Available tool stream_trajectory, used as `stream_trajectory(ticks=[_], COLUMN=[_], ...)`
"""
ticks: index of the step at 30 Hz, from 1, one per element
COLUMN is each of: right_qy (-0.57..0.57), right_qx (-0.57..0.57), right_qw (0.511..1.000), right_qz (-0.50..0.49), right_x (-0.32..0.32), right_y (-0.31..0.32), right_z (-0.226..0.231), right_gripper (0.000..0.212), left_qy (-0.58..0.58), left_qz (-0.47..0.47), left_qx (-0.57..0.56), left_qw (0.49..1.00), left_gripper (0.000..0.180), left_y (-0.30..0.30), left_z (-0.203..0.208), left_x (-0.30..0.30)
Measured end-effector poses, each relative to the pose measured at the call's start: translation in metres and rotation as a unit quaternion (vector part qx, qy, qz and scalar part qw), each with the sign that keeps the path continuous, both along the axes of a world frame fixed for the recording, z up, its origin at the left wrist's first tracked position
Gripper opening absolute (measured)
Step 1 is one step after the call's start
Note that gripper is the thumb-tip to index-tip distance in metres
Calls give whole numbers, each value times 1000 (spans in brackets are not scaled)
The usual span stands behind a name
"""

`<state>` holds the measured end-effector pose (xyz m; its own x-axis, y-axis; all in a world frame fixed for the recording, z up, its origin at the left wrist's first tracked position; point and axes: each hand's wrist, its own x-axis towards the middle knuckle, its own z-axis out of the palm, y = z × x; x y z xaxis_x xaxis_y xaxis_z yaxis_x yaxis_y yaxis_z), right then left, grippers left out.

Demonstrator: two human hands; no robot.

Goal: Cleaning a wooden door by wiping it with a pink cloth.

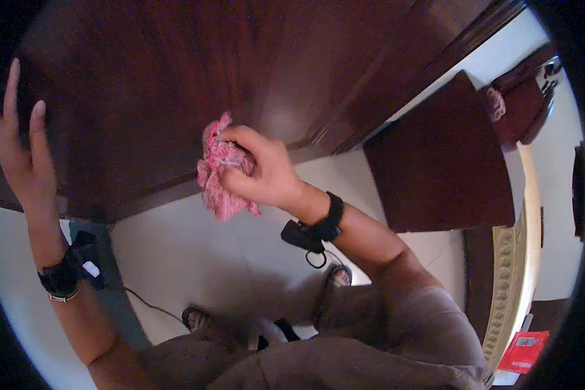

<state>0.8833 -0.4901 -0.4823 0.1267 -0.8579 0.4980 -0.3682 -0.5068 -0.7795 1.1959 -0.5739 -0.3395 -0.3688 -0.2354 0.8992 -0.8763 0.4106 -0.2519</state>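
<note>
A crumpled pink and red patterned cloth (224, 175) is bunched in my right hand (266, 169), with my fingers closed around it. The cloth is in front of a dark, glossy brown wooden panel (156, 84), which looks like a door or cupboard front. Whether the cloth touches the wood, I cannot tell. At the far left, my left hand (26, 149) is raised with its fingers spread and holds nothing. It lies over the same wood, perhaps resting on it. Both wrists wear black straps.
A dark brown wooden piece of furniture (442, 162) stands to the right, beside a cream carved edge (507, 279). A red packet (525, 351) lies at the lower right. Below are pale floor tiles (169, 253), my sandalled feet and a thin black cable (151, 304).
</note>
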Motion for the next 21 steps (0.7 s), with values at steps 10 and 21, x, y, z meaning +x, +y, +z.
stream_trajectory(ticks=[10, 21], right_qy=[-133, 58], right_qx=[-325, -248], right_qw=[898, 881], right_qz=[-264, -400], right_x=[-114, -130], right_y=[-20, -32], right_z=[141, 63], right_gripper=[35, 44], left_qy=[29, -3], left_qz=[-5, -14], left_qx=[14, 6], left_qw=[999, 1000], left_gripper=[44, 45], left_y=[17, 7], left_z=[2, 3], left_x=[3, 1])
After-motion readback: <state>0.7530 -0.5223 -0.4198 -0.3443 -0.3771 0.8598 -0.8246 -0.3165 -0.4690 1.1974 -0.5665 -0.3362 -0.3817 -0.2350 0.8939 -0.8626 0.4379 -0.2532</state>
